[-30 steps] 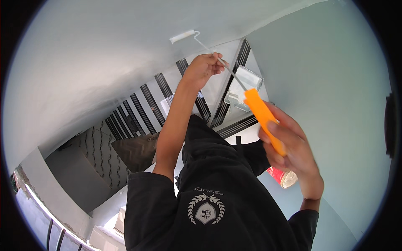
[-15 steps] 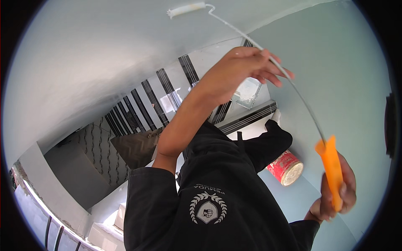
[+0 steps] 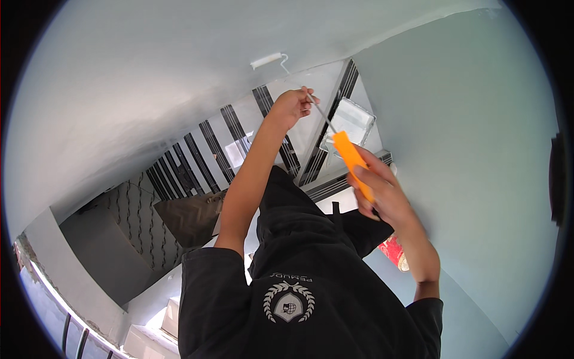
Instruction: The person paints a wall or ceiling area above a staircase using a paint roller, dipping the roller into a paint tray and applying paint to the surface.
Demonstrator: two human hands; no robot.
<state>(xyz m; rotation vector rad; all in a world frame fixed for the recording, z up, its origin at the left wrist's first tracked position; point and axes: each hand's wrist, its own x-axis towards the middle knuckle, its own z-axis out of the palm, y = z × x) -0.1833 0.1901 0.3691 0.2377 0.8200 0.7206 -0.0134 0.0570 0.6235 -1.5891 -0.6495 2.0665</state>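
A long-armed paint roller (image 3: 266, 60) stretches out ahead of me, its white sleeve at the far end of a thin metal rod. My right hand (image 3: 382, 188) wraps round its orange handle (image 3: 353, 158). Farther up, my left hand (image 3: 291, 107) has its fingers closed about the rod, partway between handle and sleeve. The white sleeve lies close to the pale wall (image 3: 179, 66); whether it touches I cannot tell. Below the rod, a paint tray (image 3: 354, 119) with whitish paint rests on the steps, partly behind the handle and my right hand.
Steps with black striped edges (image 3: 218, 149) run down to the left. A red bucket (image 3: 393, 251) stands by my leg, partly hidden. A green-grey wall (image 3: 466, 119) rises on the right. A brown patterned mat (image 3: 191, 218) and metal bars (image 3: 82, 342) are at lower left.
The roller has moved lower and farther from me. My right hand has swung left and forward with the handle; my left hand has shifted left, its loosely spread fingers now closed on the rod.
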